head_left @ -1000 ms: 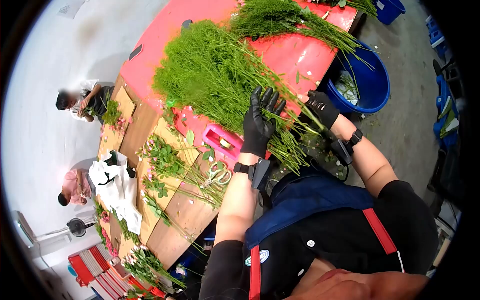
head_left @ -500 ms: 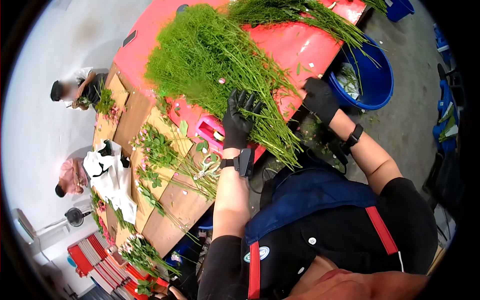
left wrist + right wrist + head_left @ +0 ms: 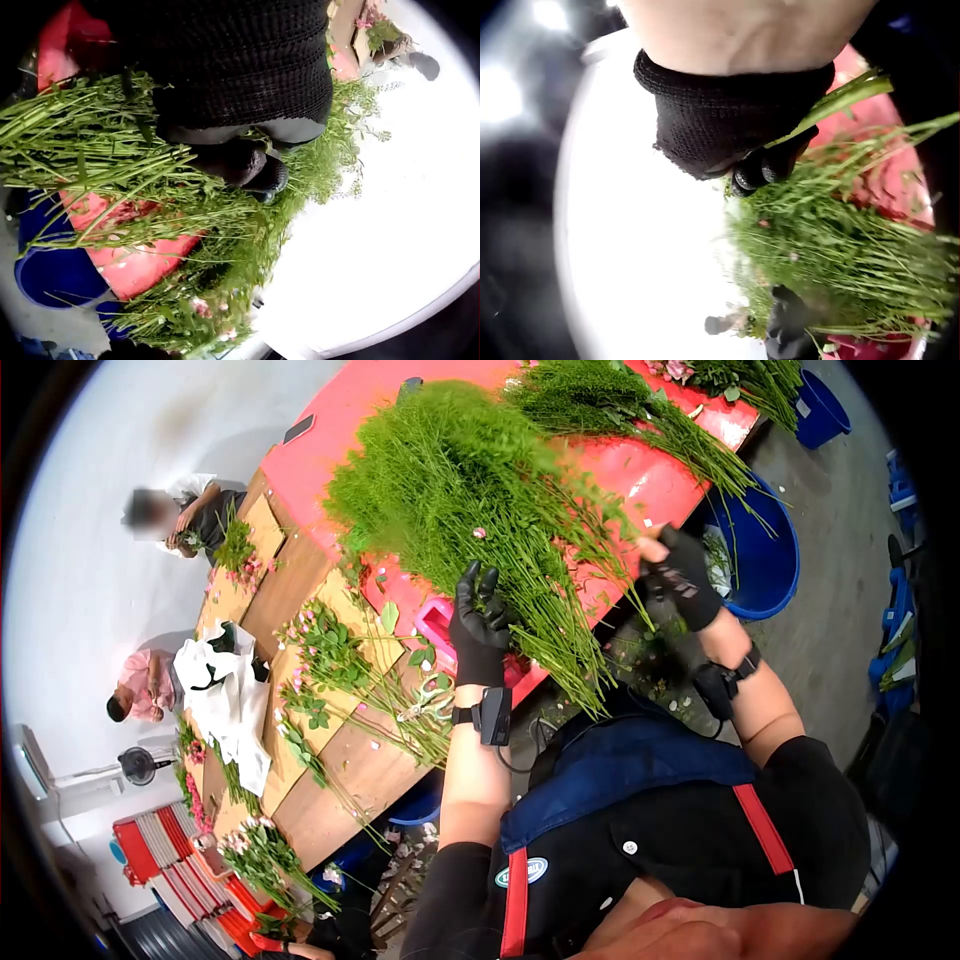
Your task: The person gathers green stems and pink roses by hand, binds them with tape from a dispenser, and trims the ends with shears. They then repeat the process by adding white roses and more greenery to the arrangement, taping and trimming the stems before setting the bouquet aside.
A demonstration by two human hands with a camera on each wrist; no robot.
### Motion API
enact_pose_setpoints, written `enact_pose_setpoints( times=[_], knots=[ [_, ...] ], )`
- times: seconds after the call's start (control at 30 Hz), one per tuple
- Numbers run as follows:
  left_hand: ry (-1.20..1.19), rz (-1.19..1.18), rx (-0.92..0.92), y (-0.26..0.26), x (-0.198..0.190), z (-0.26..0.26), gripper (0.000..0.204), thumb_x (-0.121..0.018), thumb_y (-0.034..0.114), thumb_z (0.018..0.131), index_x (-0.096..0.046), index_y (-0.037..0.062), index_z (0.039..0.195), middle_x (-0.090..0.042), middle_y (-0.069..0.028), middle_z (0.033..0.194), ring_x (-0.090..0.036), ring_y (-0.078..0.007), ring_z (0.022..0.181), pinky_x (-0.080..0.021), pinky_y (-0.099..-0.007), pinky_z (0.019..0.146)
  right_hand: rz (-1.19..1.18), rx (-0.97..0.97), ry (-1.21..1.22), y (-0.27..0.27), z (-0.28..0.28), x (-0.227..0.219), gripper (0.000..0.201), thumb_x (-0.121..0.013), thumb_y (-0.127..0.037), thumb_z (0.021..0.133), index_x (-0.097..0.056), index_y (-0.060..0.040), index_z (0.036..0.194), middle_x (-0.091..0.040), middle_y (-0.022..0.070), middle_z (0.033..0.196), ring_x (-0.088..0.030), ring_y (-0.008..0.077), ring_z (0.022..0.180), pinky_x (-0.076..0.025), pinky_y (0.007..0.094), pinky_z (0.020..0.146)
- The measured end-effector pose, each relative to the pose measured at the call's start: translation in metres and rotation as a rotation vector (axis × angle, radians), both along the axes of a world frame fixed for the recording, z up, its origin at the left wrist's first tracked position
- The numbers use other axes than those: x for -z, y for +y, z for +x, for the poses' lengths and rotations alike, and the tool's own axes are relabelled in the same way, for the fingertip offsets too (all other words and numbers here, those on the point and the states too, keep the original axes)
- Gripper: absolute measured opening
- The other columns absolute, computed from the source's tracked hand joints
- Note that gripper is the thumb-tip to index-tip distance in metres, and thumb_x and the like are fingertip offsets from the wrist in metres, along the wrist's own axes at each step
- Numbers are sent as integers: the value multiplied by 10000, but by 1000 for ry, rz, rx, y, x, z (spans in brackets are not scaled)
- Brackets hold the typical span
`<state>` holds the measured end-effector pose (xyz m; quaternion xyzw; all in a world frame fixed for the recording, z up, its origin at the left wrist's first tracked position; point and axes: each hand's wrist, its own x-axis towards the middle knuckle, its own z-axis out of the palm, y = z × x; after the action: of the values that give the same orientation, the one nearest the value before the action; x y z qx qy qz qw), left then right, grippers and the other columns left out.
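Left hand (image 3: pixel 480 632) curled round stems of the green bunch (image 3: pixel 450 475), which lies over the red table (image 3: pixel 645 478). Right hand (image 3: pixel 688 578) grips 1 thick stem (image 3: pixel 836 103) near blue bucket (image 3: pixel 775 565).

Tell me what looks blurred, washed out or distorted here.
Head: rounded, bent edges; glare on the shiny red tabletop; feathery green foliage partly blurred. Left wrist: a broad white area washed out. Right wrist: likewise, plus glaring white lights.

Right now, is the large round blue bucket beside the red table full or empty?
Not empty: white and green scraps show inside the round blue bucket; how full, I cannot tell.
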<state>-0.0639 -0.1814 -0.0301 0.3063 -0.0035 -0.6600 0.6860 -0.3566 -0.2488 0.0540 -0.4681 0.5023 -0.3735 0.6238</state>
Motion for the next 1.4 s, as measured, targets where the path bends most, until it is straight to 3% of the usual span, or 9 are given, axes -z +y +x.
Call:
enact_pose_setpoints(
  times=[0.17, 0.37, 0.47, 0.57, 0.77, 0.87, 0.97, 1.03, 1.4],
  knots=[
    [-16, -97, -17, 14, -29, 4, 335, -478, 280, 972, -501, 141, 1276, -571, 7, 945, -343, -53, 452, -299, -197, 382, -343, 188, -105, 23, -17, -66, 171, -596, -175, 882, -535, -37, 963, -510, 9, 627, -412, 66, 448, -332, 219, 431],
    [33, -214, 65, 27, -49, 8, 355, -432, 284, 991, -476, 147, 1316, -573, 31, 931, -345, -43, 423, -305, -199, 389, -130, 70, 133, -28, -34, 50, 193, -630, -179, 864, -564, -25, 959, -576, 35, 654, -517, 103, 504, -404, 261, 463],
    [-100, -216, 57, 40, -76, 6, 370, -412, 277, 1002, -460, 120, 1333, -568, 24, 933, -341, -40, 414, -299, -209, 402, -531, -103, 991, -34, -53, 122, 185, -634, -144, 755, -553, -23, 869, -605, 157, 773, -586, 343, 732, -453, 418, 646],
    [-215, -189, 36, 53, -93, 9, 413, -412, 278, 1004, -414, 108, 1380, -582, 12, 946, -323, -38, 389, -296, -222, 415, -1083, 58, 919, -15, -14, 91, 177, -627, -177, 745, -562, -39, 835, -590, 204, 817, -566, 396, 787, -444, 460, 678],
    [-300, -214, 41, 64, -91, 4, 429, -426, 296, 997, -422, 89, 1373, -603, 1, 927, -331, -38, 380, -274, -233, 403, -318, -503, 879, 2, 60, 135, 325, -609, -365, 827, -633, -43, 785, -627, 189, 770, -617, 374, 749, -473, 446, 654],
    [-320, -163, 20, 68, -91, 2, 426, -429, 289, 995, -425, 87, 1370, -592, 11, 906, -326, -37, 382, -271, -224, 400, -938, -1044, 1156, -23, 54, 158, 338, -592, -355, 840, -598, -23, 778, -591, 190, 701, -608, 339, 674, -471, 405, 607],
    [-298, -139, 7, 73, -85, 5, 421, -433, 283, 993, -429, 90, 1368, -585, 18, 896, -324, -35, 388, -268, -214, 401, 29, -312, -230, -22, 3, 175, 194, -623, -223, 870, -613, -35, 916, -665, 120, 748, -650, 237, 687, -535, 347, 637],
    [-279, -122, -12, 74, -81, 3, 418, -437, 282, 992, -433, 94, 1365, -586, 20, 898, -323, -35, 392, -265, -211, 401, 392, 17, -496, -17, -11, 147, 169, -628, -185, 881, -607, -30, 944, -669, 102, 780, -654, 219, 692, -545, 339, 605],
    [-225, -90, 26, 62, -67, -8, 433, -448, 330, 987, -427, 121, 1365, -589, 27, 882, -308, -51, 401, -270, -234, 403, 277, -176, -61, -11, -19, 100, 258, -656, -271, 875, -597, -20, 860, -659, 100, 732, -623, 169, 577, -507, 284, 537]
  ],
)
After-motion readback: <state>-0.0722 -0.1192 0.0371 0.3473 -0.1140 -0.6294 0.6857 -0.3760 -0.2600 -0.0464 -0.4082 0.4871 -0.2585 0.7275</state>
